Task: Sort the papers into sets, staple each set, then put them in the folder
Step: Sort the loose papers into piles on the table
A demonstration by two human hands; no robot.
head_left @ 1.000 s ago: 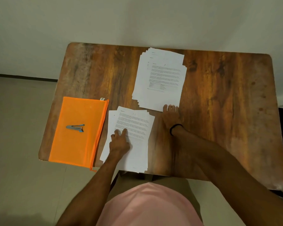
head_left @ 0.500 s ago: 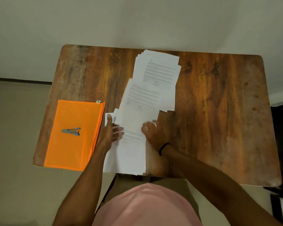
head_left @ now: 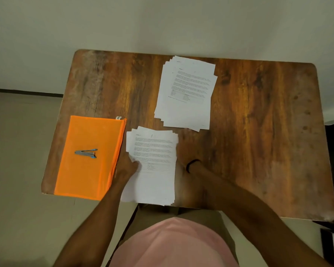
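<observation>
left hand pinches the near stack; right hand is blurred, its grip unclear.

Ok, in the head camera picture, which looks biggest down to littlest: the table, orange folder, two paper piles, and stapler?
1. wooden table
2. orange folder
3. far paper pile and near paper pile: too alike to rank, and the near one sits closer to the camera
4. stapler

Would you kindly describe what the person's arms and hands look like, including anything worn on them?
Both forearms are bare, no sleeves in view. A thin black band circles the wrist of the right hand; the left hand shows no band or watch. The torso garment is pink.
</observation>
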